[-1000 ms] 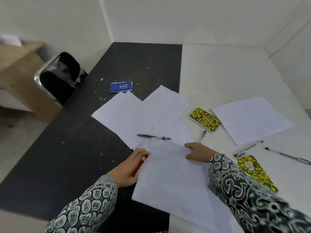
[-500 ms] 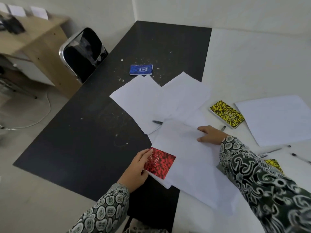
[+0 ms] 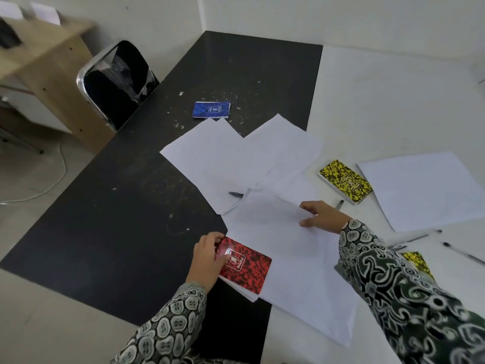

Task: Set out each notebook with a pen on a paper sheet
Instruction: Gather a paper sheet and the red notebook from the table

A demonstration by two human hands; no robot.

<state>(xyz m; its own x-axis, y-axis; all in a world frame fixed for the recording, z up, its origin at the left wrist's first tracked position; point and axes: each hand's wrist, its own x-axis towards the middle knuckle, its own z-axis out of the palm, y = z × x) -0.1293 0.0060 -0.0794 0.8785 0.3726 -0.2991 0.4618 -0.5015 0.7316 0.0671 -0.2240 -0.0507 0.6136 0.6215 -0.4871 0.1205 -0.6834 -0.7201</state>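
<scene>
On black-and-white tabletop point(image 3: 131, 206), left fingers point(image 3: 210, 248) grip red notebook point(image 3: 246, 269); right fingers point(image 3: 312, 214) pinch paper sheet point(image 3: 288, 245).

A plain office or study room. White bare walls point(image 3: 288, 14) meet in a corner at 12 o'clock. A black desk point(image 3: 131, 206) abuts a white one point(image 3: 380, 101), strewn with paper sheets point(image 3: 217, 158), notebooks point(image 3: 212, 110) and pens point(image 3: 464, 254). At 10 o'clock stand a chrome-framed black chair point(image 3: 118, 77) and a wooden desk point(image 3: 49, 61); a cable point(image 3: 52, 179) trails on the floor at 9.
</scene>
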